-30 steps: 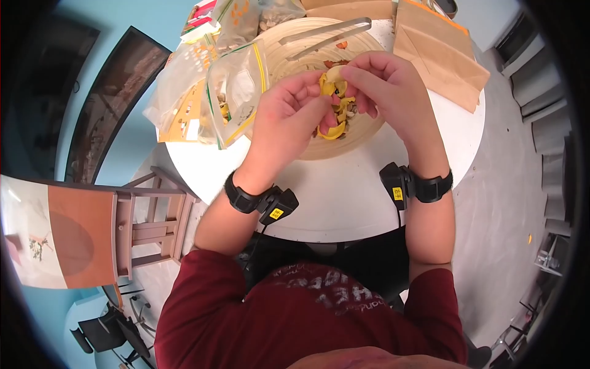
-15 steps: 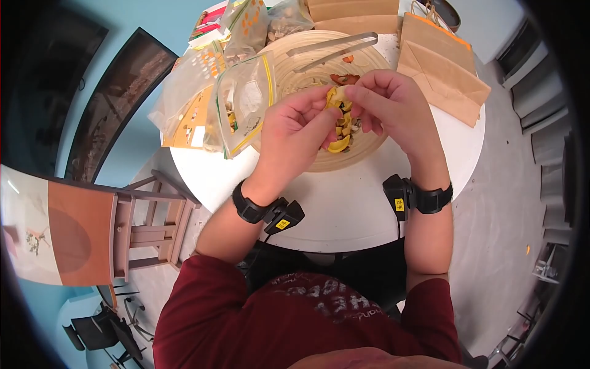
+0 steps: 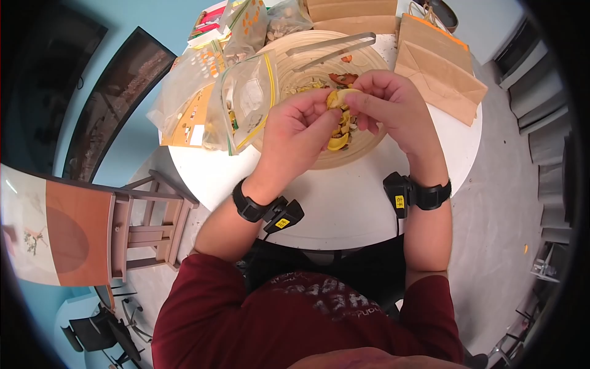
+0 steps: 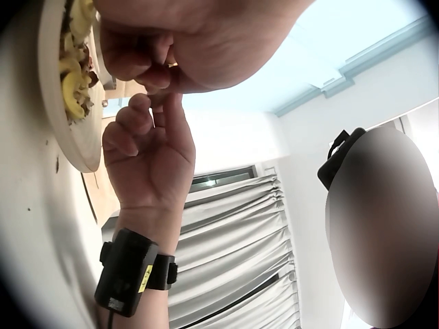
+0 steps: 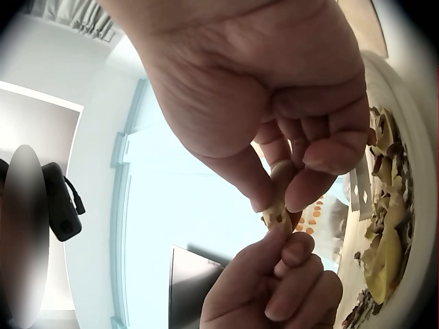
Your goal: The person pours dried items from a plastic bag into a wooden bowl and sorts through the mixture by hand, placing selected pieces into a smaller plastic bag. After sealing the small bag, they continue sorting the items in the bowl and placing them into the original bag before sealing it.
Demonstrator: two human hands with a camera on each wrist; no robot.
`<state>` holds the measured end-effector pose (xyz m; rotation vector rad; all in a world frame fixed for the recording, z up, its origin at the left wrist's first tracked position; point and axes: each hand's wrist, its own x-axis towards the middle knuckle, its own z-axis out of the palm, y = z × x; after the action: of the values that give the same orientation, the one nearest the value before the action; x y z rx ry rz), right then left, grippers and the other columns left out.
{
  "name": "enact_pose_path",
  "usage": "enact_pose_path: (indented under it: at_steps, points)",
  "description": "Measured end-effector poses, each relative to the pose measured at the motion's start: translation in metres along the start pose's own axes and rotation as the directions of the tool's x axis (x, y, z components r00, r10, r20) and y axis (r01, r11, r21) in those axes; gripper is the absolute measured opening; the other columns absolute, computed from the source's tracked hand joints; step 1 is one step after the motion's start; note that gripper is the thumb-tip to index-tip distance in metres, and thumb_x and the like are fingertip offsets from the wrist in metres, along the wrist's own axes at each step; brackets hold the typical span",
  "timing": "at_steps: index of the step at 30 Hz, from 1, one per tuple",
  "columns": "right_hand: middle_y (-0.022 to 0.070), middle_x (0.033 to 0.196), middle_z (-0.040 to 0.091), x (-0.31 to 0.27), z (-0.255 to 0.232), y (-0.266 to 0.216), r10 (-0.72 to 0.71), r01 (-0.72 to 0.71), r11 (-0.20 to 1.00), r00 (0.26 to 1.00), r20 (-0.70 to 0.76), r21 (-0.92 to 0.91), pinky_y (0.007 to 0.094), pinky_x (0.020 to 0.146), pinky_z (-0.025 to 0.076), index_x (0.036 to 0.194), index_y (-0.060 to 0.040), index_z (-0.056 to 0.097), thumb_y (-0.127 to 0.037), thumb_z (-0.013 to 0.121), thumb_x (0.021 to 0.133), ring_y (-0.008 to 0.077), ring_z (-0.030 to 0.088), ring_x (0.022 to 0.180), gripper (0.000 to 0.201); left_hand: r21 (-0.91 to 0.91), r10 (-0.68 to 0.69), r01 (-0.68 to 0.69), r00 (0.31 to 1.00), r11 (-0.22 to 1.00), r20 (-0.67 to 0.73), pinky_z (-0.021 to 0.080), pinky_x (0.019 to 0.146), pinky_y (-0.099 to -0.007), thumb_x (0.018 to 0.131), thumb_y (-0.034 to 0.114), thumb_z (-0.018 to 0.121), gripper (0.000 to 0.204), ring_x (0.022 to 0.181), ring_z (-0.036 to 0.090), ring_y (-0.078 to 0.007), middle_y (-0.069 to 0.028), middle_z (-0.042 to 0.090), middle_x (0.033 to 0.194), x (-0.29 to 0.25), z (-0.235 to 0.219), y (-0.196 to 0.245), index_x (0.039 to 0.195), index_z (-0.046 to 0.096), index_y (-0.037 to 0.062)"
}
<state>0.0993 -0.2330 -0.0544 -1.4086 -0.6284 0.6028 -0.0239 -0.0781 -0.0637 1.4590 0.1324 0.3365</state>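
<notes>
Both hands are raised over a round woven tray (image 3: 295,56), their fingertips nearly meeting. Between them is a small pale yellow piece (image 3: 345,96), which looks like fruit or peel. The left hand (image 3: 299,130) pinches its left end between thumb and fingers. At the other end, the right hand (image 3: 393,111) pinches it with thumb and forefinger. In the right wrist view the pale piece (image 5: 280,195) shows small dark openings near the left thumb. Yellow peels (image 5: 385,264) and dark scraps lie in the tray below the hands.
Metal tongs (image 3: 335,44) lie across the tray's far side. Left of the tray stand plastic zip bags (image 3: 249,98); a brown paper bag (image 3: 439,67) lies on the right of the white round table (image 3: 332,221). Reddish peel (image 3: 344,79) rests in the tray.
Both hands still hold the piece; over the last half second its pale part has come more into view between the fingertips. The whole head view shifted slightly since a second ago.
</notes>
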Motion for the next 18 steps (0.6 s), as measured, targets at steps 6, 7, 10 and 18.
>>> enact_pose_path:
  at_steps: [6, 7, 10, 18]
  points:
    - [-0.0013, 0.067, 0.064, -0.001, 0.003, -0.003, 0.058, -0.058, 0.998, 0.998, -0.024, -0.002, 0.0195, 0.047, 0.039, 0.087, -0.0040, 0.069, -0.019, 0.079, 0.092, 0.0050, 0.058, 0.054, 0.019, 0.218, 0.096, -0.083, 0.994, 0.972, -0.052, 0.041, 0.054, -0.0193, 0.095, 0.001, 0.068, 0.026, 0.060, 0.053, 0.0000, 0.0033, 0.067, 0.080, 0.000, 0.002, -0.007, 0.121, 0.068, -0.0054]
    - [-0.0013, 0.067, 0.064, -0.001, 0.003, -0.004, 0.073, -0.073, 0.997, 0.997, -0.031, -0.003, 0.0196, 0.046, 0.039, 0.087, -0.0041, 0.068, -0.019, 0.079, 0.092, 0.0051, 0.057, 0.054, 0.019, 0.309, 0.134, -0.108, 0.989, 0.945, -0.062, 0.042, 0.054, -0.0200, 0.094, 0.001, 0.069, 0.027, 0.059, 0.052, -0.0007, 0.0030, 0.067, 0.079, 0.000, 0.002, -0.008, 0.120, 0.068, -0.0053]
    - [-0.0011, 0.066, 0.063, -0.001, 0.004, -0.004, 0.096, -0.096, 0.995, 0.995, -0.038, 0.003, 0.0198, 0.047, 0.039, 0.086, -0.0040, 0.068, -0.018, 0.078, 0.092, 0.0056, 0.058, 0.054, 0.018, 0.509, 0.288, -0.223, 0.956, 0.832, -0.052, 0.043, 0.055, -0.0231, 0.090, 0.002, 0.072, 0.030, 0.057, 0.052, -0.0043, 0.0001, 0.063, 0.073, 0.000, 0.003, -0.012, 0.119, 0.069, -0.0052]
    - [0.0002, 0.070, 0.067, -0.003, 0.003, -0.001, 0.040, -0.039, 0.998, 0.999, -0.010, 0.045, 0.0198, 0.051, 0.043, 0.091, -0.0018, 0.070, -0.014, 0.077, 0.092, 0.0058, 0.061, 0.060, 0.014, 0.513, 0.216, -0.184, 0.976, 0.838, -0.003, 0.041, 0.056, -0.0167, 0.094, 0.002, 0.067, 0.036, 0.062, 0.052, 0.0014, 0.0064, 0.064, 0.079, -0.003, -0.001, -0.010, 0.130, 0.068, -0.0024]
